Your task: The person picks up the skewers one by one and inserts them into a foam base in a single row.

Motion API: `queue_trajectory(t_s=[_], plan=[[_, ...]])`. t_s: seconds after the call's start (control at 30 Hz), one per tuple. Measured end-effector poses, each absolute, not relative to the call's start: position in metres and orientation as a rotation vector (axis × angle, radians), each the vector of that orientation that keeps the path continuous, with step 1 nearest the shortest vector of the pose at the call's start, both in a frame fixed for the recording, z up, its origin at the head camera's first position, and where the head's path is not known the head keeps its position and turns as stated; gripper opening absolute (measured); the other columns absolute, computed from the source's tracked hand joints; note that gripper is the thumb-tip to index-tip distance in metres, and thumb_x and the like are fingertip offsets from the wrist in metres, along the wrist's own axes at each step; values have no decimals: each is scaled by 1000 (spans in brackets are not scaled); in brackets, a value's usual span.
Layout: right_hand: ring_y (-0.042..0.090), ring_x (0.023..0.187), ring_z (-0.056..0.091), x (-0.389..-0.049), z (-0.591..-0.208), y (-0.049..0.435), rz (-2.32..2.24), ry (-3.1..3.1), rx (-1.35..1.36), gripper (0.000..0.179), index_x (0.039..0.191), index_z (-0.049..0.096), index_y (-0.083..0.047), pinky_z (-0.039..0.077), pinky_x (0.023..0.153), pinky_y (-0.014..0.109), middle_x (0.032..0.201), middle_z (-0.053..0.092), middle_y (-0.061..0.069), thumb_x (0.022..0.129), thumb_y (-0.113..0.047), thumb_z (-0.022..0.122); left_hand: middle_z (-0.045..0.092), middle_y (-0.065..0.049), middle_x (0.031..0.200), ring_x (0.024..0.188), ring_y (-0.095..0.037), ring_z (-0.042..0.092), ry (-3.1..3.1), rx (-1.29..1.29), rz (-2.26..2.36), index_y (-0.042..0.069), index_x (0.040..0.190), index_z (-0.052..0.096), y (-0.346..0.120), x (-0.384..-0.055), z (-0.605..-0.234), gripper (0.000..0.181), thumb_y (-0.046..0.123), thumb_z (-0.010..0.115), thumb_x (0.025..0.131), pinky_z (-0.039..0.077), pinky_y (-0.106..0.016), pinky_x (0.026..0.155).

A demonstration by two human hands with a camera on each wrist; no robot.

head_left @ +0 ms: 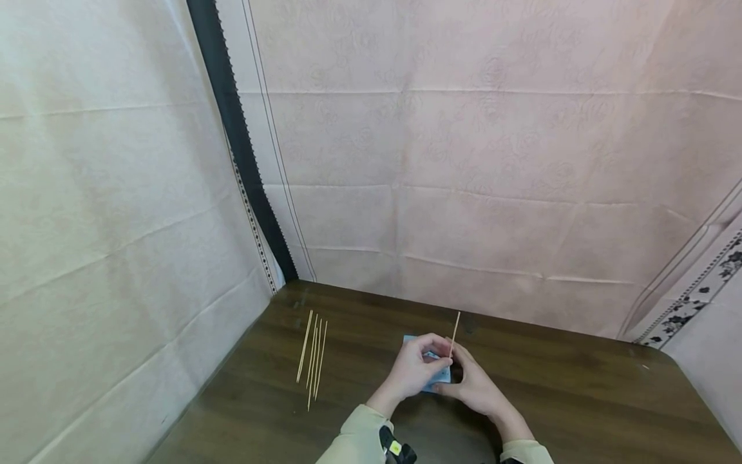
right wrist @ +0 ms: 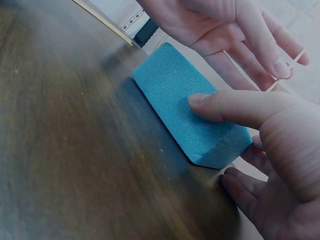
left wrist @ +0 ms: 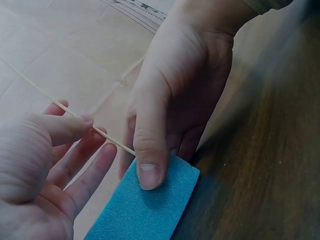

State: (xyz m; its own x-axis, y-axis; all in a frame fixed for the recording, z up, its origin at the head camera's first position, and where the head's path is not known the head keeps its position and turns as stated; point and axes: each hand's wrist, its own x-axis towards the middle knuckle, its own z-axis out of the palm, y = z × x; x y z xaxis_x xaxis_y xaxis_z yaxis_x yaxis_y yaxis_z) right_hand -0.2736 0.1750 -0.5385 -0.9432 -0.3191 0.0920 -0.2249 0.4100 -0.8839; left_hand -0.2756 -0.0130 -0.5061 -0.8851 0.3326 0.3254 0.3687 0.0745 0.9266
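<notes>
My left hand (head_left: 413, 368) pinches a thin wooden skewer (head_left: 455, 330) between thumb and fingertips; its other fingers spread out below in the left wrist view. The skewer slants upward, and its lower end meets one end of a blue foam block (left wrist: 145, 210) beside my right thumb. Whether the tip has entered the foam cannot be told. My right hand (head_left: 474, 386) grips that same end of the block, thumb on the broad face (right wrist: 172, 90) and fingers behind. The block rests on the dark wooden table, partly hidden by both hands in the head view.
Several loose skewers (head_left: 315, 361) lie roughly parallel on the left part of the wooden table (head_left: 249, 386). Pale patterned cloth (head_left: 464, 161) hangs behind the table's back edge, and more cloth (head_left: 116, 225) hangs along its left side.
</notes>
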Motion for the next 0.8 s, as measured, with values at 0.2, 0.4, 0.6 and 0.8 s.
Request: queue_trajectory(t_s=[0.2,0.4,0.6,0.8], plan=[[39,144,46,-273,-535,175,-1593,2537,-489,100,166,36,-11,44,112,60,169,32,18,85,-24,94,75,7,106,98,-5,69,-2287,-764,-1971,9,113,76,-13,-277,-508,15,3,76,99,58,-25,88],[39,147,43,-274,-534,175,-1563,2555,-484,105,168,31,-8,41,114,63,172,27,18,85,-27,93,76,6,106,98,-4,69,-2304,-764,-1957,9,113,77,-13,-278,-510,15,4,76,100,57,-24,89],[40,149,40,-273,-534,176,-1537,2571,-485,102,167,33,-10,36,115,68,173,26,18,86,-29,93,75,9,104,98,-3,69,-2318,-775,-1936,10,112,77,-13,-279,-513,14,4,75,100,58,-23,88],[41,150,39,-272,-534,176,-1537,2568,-482,103,167,33,-9,35,115,69,173,25,19,86,-29,92,75,9,106,99,-3,69,-2323,-776,-1943,11,111,77,-13,-279,-515,12,6,76,100,57,-23,89]])
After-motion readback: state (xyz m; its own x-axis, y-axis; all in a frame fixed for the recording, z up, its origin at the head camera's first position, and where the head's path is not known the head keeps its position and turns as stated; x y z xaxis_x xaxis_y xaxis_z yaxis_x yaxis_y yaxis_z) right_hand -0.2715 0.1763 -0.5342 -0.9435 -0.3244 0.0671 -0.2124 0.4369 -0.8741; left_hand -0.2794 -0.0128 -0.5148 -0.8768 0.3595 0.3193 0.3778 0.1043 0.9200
